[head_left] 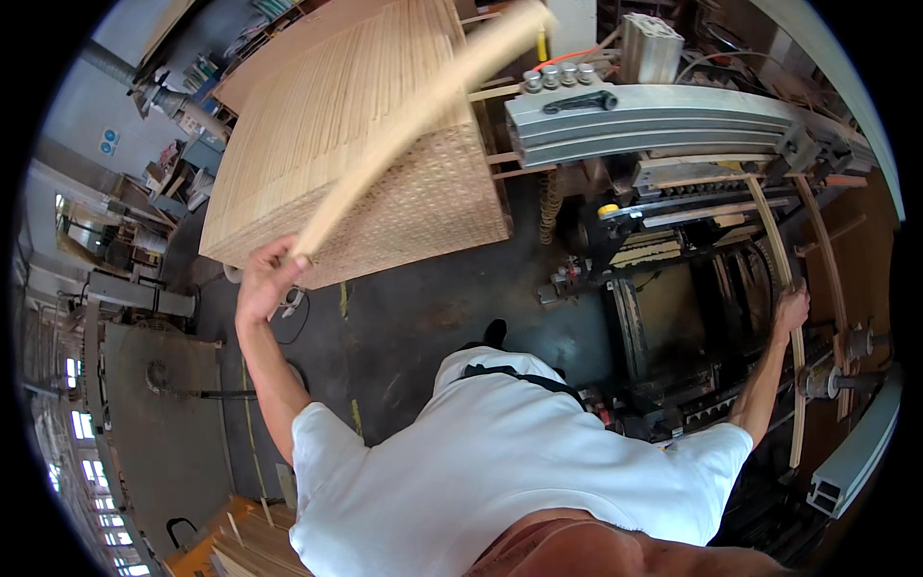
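Above the big stack of wooden slats (346,135), my left hand (264,279) is clenched round one end of a long pale wooden strip (413,115), which slants up across the stack's top. Right of the stack, my right hand (791,310) grips a thin curved strip (784,288) lying on the grey metal machine (673,120).

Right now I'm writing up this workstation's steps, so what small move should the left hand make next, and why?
Probably swing the raised slat across toward the machine. The left hand grips that slat by its lower end above the stacked slats, clear of the pile, while the right hand already rests on another slat lying at the machine.
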`<state>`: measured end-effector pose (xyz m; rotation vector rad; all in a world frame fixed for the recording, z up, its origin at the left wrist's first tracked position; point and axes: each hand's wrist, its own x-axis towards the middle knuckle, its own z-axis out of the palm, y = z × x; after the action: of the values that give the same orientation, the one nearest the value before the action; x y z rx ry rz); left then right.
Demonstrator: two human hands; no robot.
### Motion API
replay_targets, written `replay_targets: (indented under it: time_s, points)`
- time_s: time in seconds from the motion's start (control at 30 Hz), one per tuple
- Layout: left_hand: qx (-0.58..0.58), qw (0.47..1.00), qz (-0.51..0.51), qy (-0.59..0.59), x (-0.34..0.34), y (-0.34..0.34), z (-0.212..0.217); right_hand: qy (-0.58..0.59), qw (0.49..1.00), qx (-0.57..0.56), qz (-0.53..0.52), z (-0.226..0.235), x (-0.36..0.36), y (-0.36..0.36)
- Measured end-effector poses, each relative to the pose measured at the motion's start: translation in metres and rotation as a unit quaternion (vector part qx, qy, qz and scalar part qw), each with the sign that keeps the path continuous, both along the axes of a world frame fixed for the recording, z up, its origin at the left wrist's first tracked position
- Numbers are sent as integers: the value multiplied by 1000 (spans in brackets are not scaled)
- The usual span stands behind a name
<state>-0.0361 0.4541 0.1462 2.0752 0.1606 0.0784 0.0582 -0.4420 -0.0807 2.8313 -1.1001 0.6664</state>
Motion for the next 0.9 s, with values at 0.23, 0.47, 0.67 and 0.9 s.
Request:
replay_targets:
  time_s: [0.23,0.47,0.67,0.9]
  points:
    - [-2,990,120,-77,133,67,8,-309,861,305,265,19,7,173]
    - [125,979,152,-44,330,83,2,-200,851,399,276,-7,-44,385]
    - [274,954,118,-11,455,78,-30,-154,856,480,116,-63,-113,484]
    - [258,963,60,-51,536,72,-58,-165,862,479,4,-73,-183,556]
